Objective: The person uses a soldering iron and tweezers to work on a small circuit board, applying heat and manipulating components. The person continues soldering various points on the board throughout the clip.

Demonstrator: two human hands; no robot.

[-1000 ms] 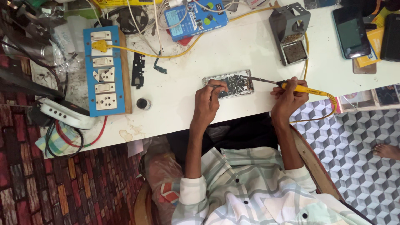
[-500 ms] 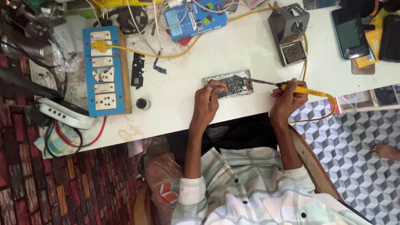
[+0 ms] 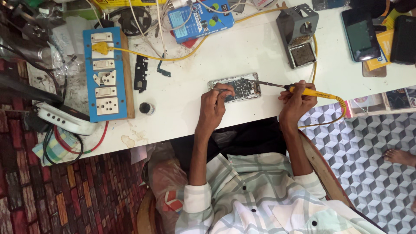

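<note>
Nothing is shifting since the earlier frame: the left hand (image 3: 215,102) is pinching tweezers (image 3: 220,90) over the opened phone (image 3: 235,87), while the right hand (image 3: 297,100), closed around the yellow soldering iron (image 3: 303,90), is touching its tip to the phone's right end, lengthwise between both hands on the bench (image 3: 208,47).

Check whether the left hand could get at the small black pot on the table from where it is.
Probably yes: the small black pot stands on bare white table beside the left hand, nothing between, though that hand rests on the opened phone.

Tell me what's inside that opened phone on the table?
The opened phone shows a dark circuit board with small metal parts. The left hand covers its near left corner, so that part is hidden. The soldering iron tip touches its right end.
</note>
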